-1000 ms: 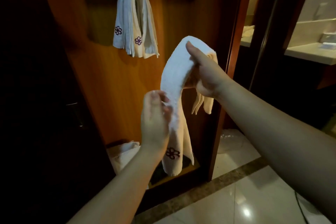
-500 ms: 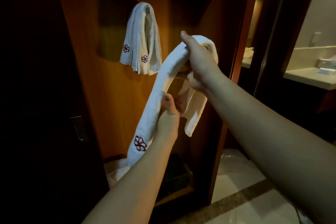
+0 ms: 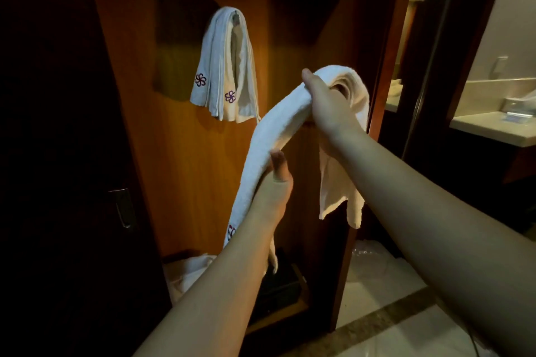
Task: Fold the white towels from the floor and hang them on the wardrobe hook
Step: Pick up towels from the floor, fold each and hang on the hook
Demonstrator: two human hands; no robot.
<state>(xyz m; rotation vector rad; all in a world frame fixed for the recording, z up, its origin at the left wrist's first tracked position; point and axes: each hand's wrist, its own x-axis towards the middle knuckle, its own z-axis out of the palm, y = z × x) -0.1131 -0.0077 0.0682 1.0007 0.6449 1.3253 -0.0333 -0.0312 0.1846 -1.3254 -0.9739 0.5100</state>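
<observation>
A long folded white towel [image 3: 269,130] with a purple flower mark near its lower end stretches between my hands in front of the open wardrobe. My right hand [image 3: 327,107] grips its upper bend, and the short end hangs down behind my forearm. My left hand [image 3: 272,185] holds the towel's middle from below, thumb up against it. Two folded white towels [image 3: 223,66] with purple flower marks hang on the wardrobe hook [image 3: 236,16], up and left of my right hand. Another white towel [image 3: 188,269] lies crumpled at the wardrobe's bottom.
The wardrobe's wooden back panel [image 3: 179,168] faces me, with a dark door and its handle [image 3: 123,207] on the left. A dark box [image 3: 278,290] sits on the wardrobe floor. Right of the wardrobe are a tiled floor [image 3: 377,327] and a bathroom counter [image 3: 493,127].
The towel went from hanging straight down to slanting between my hands. My left hand slid under its middle and my right hand kept the top bend, moving nearer the hook.
</observation>
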